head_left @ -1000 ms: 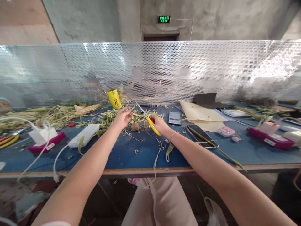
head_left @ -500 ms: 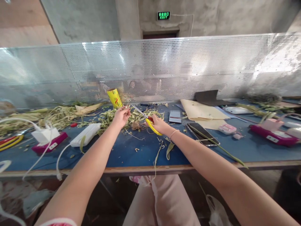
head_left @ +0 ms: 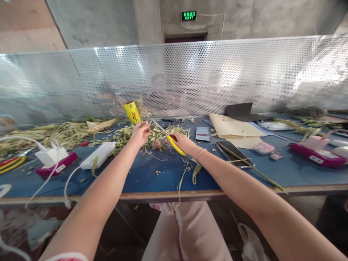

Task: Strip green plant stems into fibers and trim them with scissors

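My right hand [head_left: 182,141] is closed round the yellow-and-red handles of a pair of scissors [head_left: 177,145]. Their metal blades point up and to the left, with the tips close to my left hand [head_left: 140,132]. The fingers of that hand are pinched together on something small and pale that I cannot make out. Under and between both hands spreads a heap of cut green plant scraps [head_left: 123,135]. A small brown ball of fibre [head_left: 156,145] lies below the blades. Behind my left hand leans a yellow cylinder [head_left: 132,112].
A phone [head_left: 235,155] with a green stem across it lies right of my right arm. On the left are a white power strip [head_left: 98,156], a purple socket block [head_left: 56,165] and other scissors [head_left: 13,164]. A perforated metal screen [head_left: 179,61] borders the back.
The view has tipped down very slightly. Both hands stay almost in place, and the scissors have hardly shifted.
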Demonstrator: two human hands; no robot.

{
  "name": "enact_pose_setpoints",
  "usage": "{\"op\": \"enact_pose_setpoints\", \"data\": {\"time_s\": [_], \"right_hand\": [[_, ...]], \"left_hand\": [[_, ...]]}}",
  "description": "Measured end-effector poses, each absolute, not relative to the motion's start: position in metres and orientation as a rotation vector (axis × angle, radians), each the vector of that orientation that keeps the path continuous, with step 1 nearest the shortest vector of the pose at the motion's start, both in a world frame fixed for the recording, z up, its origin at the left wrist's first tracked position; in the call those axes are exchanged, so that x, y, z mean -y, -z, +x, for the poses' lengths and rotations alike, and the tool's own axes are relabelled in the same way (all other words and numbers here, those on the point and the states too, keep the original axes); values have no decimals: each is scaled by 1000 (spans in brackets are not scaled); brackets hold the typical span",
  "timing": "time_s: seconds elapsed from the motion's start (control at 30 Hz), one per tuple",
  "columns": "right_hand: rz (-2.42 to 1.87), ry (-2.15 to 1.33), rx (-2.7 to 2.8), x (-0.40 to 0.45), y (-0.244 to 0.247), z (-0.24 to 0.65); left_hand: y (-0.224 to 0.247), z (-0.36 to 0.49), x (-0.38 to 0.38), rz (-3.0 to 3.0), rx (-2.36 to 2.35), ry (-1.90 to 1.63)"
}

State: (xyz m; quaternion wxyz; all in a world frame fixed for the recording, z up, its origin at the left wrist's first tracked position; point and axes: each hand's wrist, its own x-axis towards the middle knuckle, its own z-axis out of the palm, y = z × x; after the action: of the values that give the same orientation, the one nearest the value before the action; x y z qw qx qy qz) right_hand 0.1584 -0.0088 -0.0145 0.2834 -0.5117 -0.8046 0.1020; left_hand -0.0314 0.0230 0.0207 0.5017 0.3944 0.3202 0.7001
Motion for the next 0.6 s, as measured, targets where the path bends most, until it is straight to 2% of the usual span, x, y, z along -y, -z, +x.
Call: {"op": "enact_pose_setpoints", "data": {"time_s": [0.23, 0.6], "right_hand": [[-1406, -230, 2123, 7, 16, 157], [-1689, -108, 2221, -3, 23, 173]], "left_hand": [[-21, -38, -25, 950, -754, -1745], [-17, -35, -21, 1202, -851, -1596]]}}
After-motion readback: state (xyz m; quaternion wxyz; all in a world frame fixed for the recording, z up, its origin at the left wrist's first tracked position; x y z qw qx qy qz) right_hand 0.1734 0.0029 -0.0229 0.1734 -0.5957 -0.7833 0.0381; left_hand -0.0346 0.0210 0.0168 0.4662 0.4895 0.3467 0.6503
